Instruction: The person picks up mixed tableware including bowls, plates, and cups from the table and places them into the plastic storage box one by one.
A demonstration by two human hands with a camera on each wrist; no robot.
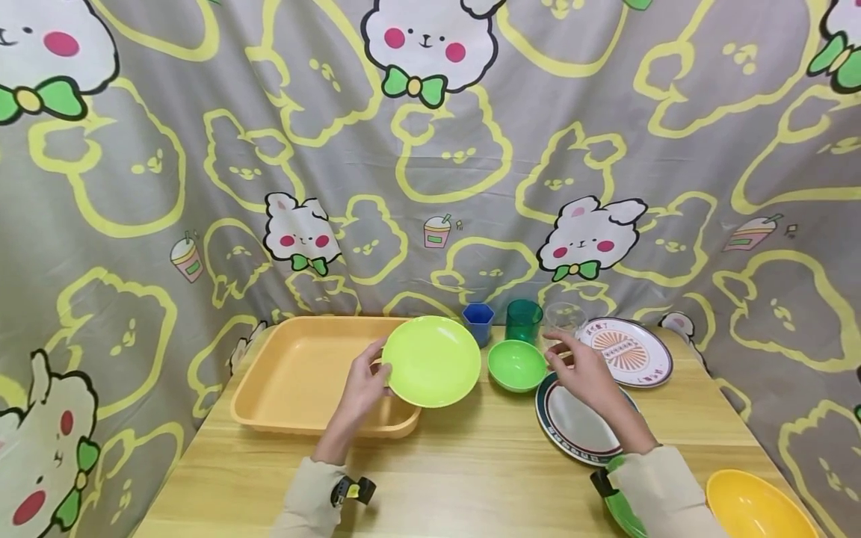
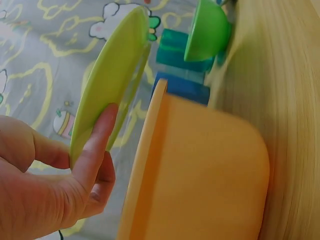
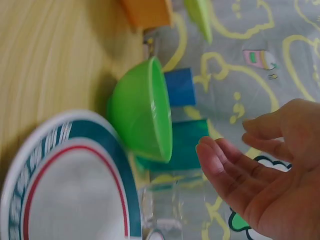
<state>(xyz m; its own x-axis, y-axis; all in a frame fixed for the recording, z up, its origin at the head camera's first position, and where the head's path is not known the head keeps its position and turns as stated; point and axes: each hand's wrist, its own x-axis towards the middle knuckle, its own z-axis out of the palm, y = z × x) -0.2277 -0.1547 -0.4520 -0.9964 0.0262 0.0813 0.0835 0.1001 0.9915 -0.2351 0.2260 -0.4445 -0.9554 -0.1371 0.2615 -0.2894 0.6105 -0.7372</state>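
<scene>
Left hand pinches a lime plate by its edge; right hand, fingers relaxed and apart, holds nothing.
The plate is raised above the right end of an orange tub. Just beside the right hand sits a green bowl; behind it stand 3 cups, and 2 patterned plates lie on the table.

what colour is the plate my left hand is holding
The plate is plain yellow-green; the head view shows it best.
</scene>
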